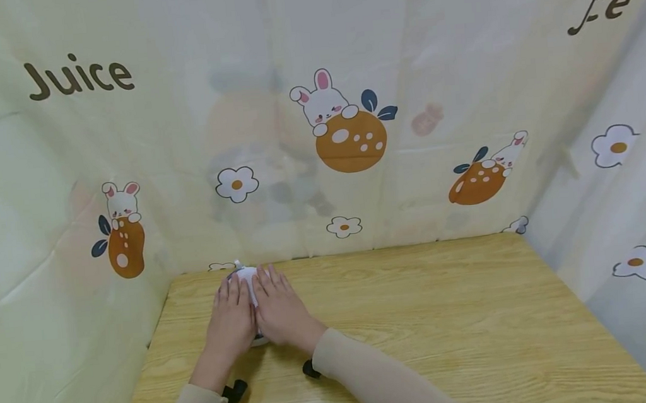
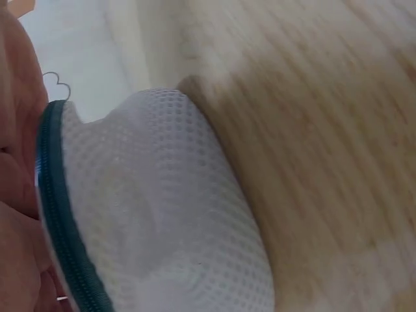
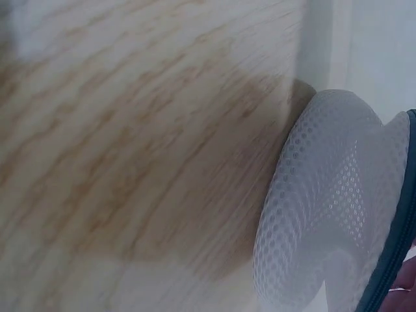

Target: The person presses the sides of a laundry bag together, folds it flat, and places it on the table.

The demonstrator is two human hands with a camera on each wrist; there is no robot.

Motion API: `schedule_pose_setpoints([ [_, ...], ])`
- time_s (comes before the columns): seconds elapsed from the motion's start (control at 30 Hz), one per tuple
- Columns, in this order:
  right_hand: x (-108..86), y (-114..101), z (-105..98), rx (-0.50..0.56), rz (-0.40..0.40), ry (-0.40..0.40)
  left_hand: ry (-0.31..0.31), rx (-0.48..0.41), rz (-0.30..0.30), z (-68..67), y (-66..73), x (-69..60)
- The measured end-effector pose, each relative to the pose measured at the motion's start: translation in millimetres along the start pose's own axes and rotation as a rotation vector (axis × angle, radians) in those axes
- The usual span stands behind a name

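Observation:
A white mesh bag (image 1: 246, 274) with a dark teal zipper rests on the table at its back left. Both hands lie flat on top of it, side by side, fingers straight and pointing away: the left hand (image 1: 232, 319) on its left half, the right hand (image 1: 279, 306) on its right half. In the left wrist view the mesh side (image 2: 162, 195) bulges below the zipper, with the left palm (image 2: 16, 162) against the top. The right wrist view shows the mesh (image 3: 312, 195) dented inward; little of the right hand is visible there. The hands hide most of the bag's top.
The wood-grain table (image 1: 423, 320) extends to the right. A pale curtain (image 1: 266, 60) printed with rabbits, oranges and flowers stands behind and at both sides, close to the bag at the back and left. Black wrist pieces (image 1: 236, 392) show under the sleeves.

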State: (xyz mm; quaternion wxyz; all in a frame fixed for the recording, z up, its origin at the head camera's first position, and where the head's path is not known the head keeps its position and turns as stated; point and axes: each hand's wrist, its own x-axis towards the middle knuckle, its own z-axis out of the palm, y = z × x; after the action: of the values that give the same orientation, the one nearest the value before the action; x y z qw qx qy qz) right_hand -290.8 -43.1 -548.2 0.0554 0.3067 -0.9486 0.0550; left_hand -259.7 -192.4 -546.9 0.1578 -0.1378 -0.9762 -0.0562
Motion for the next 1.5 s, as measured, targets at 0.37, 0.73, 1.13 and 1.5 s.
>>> schedule_pose_setpoints([
  [0.37,2.3,-2,7,-0.002,0.035,-0.073,-0.039,-0.020,-0.022,12.7,-2.9,0.4],
  [0.73,6.9,-4,20,-0.006,0.051,-0.119,-0.100,-0.054,-0.054,20.2,-6.3,-0.4],
  [1.13,7.1,-3,25,-0.044,0.050,-0.144,-0.173,-0.079,-0.067,27.2,-11.0,1.0],
  [1.5,10.6,-3,27,0.017,0.068,-0.203,-0.240,-0.107,-0.085,31.5,-13.7,1.0],
])
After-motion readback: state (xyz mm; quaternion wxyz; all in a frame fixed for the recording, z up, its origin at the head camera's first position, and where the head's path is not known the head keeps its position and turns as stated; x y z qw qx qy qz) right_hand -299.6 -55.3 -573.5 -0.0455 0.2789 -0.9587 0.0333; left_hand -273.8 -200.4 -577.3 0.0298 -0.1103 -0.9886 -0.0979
